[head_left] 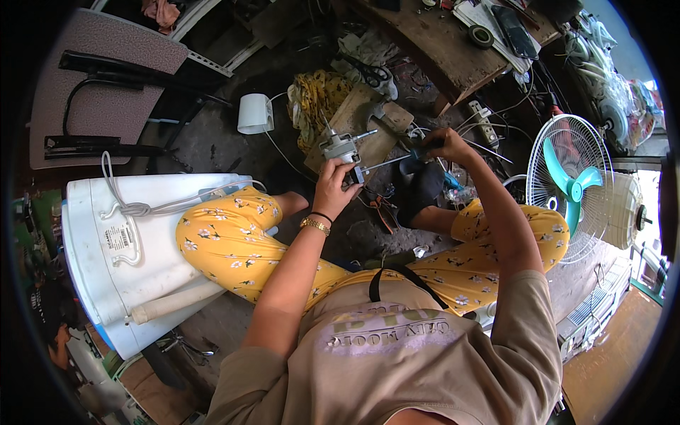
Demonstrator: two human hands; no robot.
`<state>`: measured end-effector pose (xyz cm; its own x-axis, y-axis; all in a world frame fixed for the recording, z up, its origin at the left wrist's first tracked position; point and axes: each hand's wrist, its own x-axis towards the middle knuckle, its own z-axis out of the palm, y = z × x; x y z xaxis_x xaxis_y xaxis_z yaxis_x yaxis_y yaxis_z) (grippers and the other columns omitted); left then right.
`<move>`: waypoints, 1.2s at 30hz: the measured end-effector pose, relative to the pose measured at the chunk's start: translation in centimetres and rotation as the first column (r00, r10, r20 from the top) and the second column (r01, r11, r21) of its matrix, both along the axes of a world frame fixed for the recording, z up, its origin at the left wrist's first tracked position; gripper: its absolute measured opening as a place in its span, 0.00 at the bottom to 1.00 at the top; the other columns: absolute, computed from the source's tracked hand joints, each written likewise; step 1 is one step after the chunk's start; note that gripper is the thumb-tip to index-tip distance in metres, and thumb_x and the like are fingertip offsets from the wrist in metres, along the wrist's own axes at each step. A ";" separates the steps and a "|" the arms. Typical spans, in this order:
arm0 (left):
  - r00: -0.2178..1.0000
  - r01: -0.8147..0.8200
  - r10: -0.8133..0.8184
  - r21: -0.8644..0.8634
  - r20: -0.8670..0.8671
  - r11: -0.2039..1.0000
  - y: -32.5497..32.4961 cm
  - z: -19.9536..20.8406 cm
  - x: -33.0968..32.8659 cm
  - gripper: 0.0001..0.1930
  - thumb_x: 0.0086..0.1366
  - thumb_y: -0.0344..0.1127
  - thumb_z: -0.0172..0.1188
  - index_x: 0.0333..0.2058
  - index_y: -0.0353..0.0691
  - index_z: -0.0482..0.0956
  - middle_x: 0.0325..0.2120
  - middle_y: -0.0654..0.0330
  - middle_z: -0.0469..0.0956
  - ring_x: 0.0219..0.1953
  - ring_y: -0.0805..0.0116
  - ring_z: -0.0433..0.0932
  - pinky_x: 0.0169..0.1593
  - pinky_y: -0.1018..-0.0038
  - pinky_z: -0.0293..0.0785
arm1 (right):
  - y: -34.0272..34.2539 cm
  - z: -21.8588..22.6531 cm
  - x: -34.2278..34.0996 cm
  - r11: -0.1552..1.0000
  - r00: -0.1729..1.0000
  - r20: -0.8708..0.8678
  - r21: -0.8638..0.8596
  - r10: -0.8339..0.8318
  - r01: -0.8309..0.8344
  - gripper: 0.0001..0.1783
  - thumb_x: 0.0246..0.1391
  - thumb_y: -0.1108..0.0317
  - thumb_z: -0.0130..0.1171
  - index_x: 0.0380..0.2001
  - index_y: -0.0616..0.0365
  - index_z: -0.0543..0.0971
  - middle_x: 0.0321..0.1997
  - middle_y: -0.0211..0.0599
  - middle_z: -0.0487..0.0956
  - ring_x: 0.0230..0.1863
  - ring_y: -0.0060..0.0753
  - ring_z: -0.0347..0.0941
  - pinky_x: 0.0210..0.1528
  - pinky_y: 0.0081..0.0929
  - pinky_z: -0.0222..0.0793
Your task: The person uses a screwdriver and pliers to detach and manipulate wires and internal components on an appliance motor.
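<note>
My left hand point(336, 188) is closed round a small electric motor point(340, 150), a silvery body with a thin shaft jutting out on each side. My right hand point(446, 147) grips a screwdriver point(386, 164) by its handle, which the fingers partly cover. The screwdriver's metal blade runs leftward, its tip at the dark block on the motor's near end beside my left fingers. Whether the tip sits in a screw is too small to tell. Beneath and beyond the motor lies a wooden board point(354, 113), with a hammer point(386, 117) resting on it.
Pliers with orange handles point(386, 214) lie on the floor between my legs. A white appliance point(156, 248) lies at left, a fan with teal blades point(570, 177) stands at right. Scissors point(372, 71), a yellow cloth point(315, 95), a white housing point(255, 115) and a power strip point(484, 124) lie beyond.
</note>
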<state>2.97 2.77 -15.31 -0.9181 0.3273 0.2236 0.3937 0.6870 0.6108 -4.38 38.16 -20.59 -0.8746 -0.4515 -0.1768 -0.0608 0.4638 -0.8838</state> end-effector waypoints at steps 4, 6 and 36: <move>1.000 0.003 -0.003 0.012 0.008 1.000 0.1 0.0 0.0 0.25 0.43 0.31 0.75 0.44 0.40 0.79 0.41 0.57 0.70 0.46 0.55 0.73 0.49 0.64 0.72 | 0.1 -0.2 -0.2 1.000 1.000 0.013 0.024 0.010 -0.010 0.21 0.34 0.70 0.70 0.38 0.60 0.83 0.40 0.39 0.83 0.45 0.35 0.78 0.52 0.29 0.70; 1.000 -0.004 0.004 0.015 0.010 1.000 0.0 0.0 0.0 0.25 0.43 0.31 0.75 0.43 0.40 0.79 0.41 0.57 0.70 0.46 0.55 0.73 0.49 0.64 0.72 | 0.0 -0.3 -0.3 1.000 0.999 0.029 0.021 0.018 -0.018 0.21 0.34 0.70 0.70 0.38 0.60 0.83 0.40 0.39 0.83 0.45 0.34 0.78 0.52 0.29 0.70; 0.997 -0.062 0.058 0.101 0.045 0.993 -1.6 -0.7 0.7 0.27 0.45 0.27 0.72 0.46 0.37 0.72 0.45 0.51 0.66 0.51 0.49 0.69 0.55 0.62 0.69 | 0.8 0.5 0.7 0.780 0.613 0.782 -0.314 -0.111 0.542 0.25 0.62 0.55 0.55 0.58 0.53 0.68 0.35 0.31 0.74 0.25 0.24 0.72 0.25 0.23 0.70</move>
